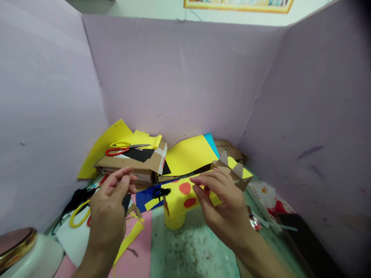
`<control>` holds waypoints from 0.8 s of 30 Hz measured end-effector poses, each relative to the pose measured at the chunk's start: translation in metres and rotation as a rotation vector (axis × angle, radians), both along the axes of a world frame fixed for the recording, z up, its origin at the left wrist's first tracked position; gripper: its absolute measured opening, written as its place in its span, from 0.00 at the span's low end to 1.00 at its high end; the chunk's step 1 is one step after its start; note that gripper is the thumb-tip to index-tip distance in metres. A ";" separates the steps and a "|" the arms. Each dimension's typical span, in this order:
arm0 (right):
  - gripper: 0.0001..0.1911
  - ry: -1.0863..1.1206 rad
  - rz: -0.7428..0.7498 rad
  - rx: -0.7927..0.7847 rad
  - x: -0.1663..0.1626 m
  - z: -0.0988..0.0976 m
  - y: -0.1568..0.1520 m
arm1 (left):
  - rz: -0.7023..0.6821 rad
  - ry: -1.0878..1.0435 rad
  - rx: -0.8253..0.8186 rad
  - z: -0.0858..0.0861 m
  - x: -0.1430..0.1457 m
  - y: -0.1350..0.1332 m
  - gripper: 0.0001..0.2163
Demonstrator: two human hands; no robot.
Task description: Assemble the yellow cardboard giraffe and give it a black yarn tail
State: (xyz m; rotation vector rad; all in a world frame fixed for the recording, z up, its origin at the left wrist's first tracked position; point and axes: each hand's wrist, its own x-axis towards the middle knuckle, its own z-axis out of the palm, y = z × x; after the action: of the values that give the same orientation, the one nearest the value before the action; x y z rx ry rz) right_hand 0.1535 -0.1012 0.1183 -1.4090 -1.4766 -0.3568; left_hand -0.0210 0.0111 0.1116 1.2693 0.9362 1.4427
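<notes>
My left hand (108, 208) is raised over the left side of the table, its fingers curled in toward the thumb. Whatever those fingers may hold is hidden. On the right, my right hand (222, 199) hovers in front of a yellow paper-covered cardboard animal figure (174, 197) with red-orange spots. Its thumb and forefinger are bent with a small gap between them, and I see nothing in that gap. The figure has a black yarn tuft (162, 192) at its left end, a yellow tube leg (174, 221) below and grey pointed ears (238, 170) at its right end.
Red-and-yellow scissors (127, 147) lie on a cardboard box (124, 164) with yellow and black paper. A second pair of scissors (75, 214) is by my left wrist. A white container (40, 253), pink sheet (145, 247) and dark phone-like slab (307, 239) flank the work area; pale panels (185, 81) enclose it.
</notes>
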 end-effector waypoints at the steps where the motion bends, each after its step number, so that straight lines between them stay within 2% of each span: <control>1: 0.08 0.058 0.002 0.017 -0.001 -0.001 -0.002 | -0.009 -0.044 -0.005 0.003 -0.002 -0.003 0.10; 3: 0.09 0.177 0.025 0.035 -0.004 -0.003 -0.003 | -0.053 -0.131 -0.066 0.007 -0.005 -0.008 0.08; 7: 0.10 0.364 0.118 0.045 -0.014 -0.001 -0.003 | -0.197 -0.267 -0.314 0.008 -0.008 -0.019 0.08; 12: 0.07 0.583 0.228 -0.049 -0.023 -0.005 -0.001 | -0.360 -0.327 -0.515 0.006 -0.004 -0.035 0.11; 19: 0.05 0.716 0.233 -0.029 -0.019 -0.011 -0.001 | -0.512 -0.342 -0.372 0.006 -0.003 -0.037 0.11; 24: 0.07 0.582 0.155 0.034 -0.010 -0.010 0.002 | -0.467 -0.296 -0.315 0.006 -0.008 -0.030 0.16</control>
State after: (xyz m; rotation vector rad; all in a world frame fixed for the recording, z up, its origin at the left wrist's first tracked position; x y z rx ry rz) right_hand 0.1436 -0.0993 0.1080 -1.2231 -1.0800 0.1228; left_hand -0.0291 -0.0193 0.1175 0.9295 0.5875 1.0305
